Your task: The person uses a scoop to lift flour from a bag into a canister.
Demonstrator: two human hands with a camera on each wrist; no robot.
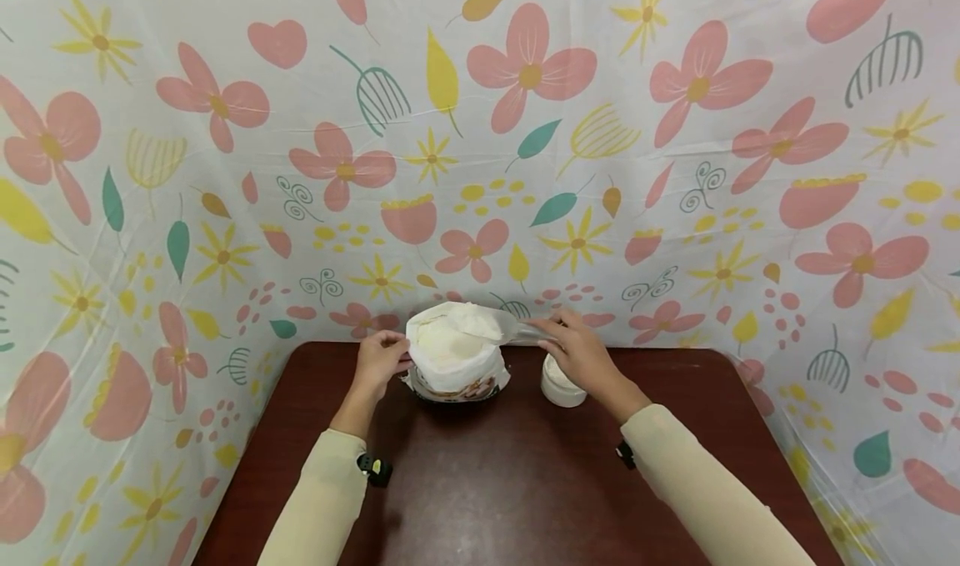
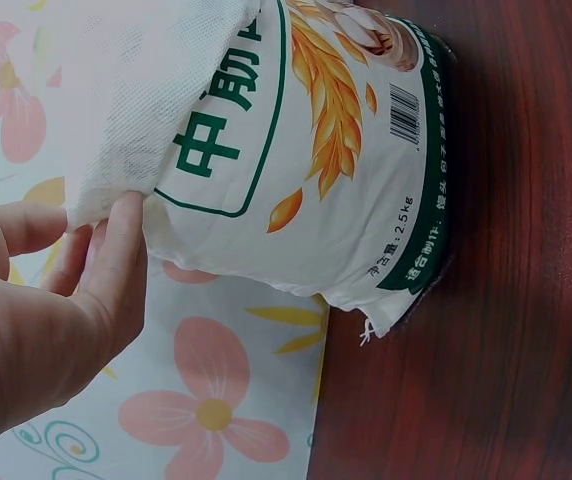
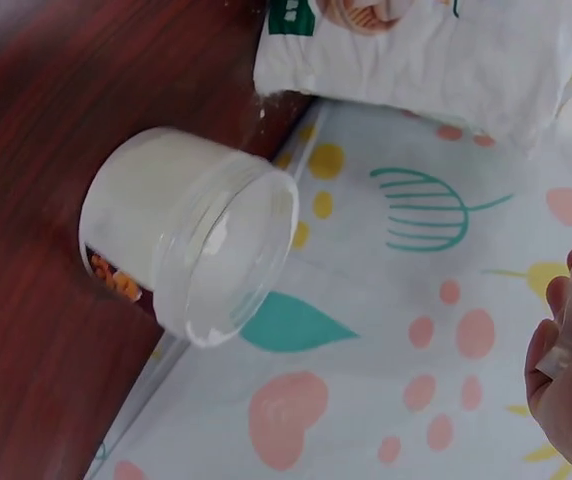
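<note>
A white flour bag (image 1: 450,376) stands upright near the table's back edge, its top folded outward and white flour (image 1: 442,343) visible inside. My left hand (image 1: 379,361) pinches the folded rim between thumb and fingers; the left wrist view shows the bag's (image 2: 236,190) wheat print and 2.5kg label. Over the bag's mouth, a clear scoop (image 1: 507,326) bears white flour. My right hand (image 1: 588,356) grips its handle, partly cut off in the right wrist view. Below that hand, a clear jar (image 1: 562,393) stands uncovered with white contents; the right wrist view shows the jar's (image 3: 156,215) wide rim.
The dark red-brown table (image 1: 487,483) extends toward me in front of the bag and jar. A flower-printed curtain (image 1: 480,174) hangs right behind the table's back edge and along both sides. A few white specks lie near the bag.
</note>
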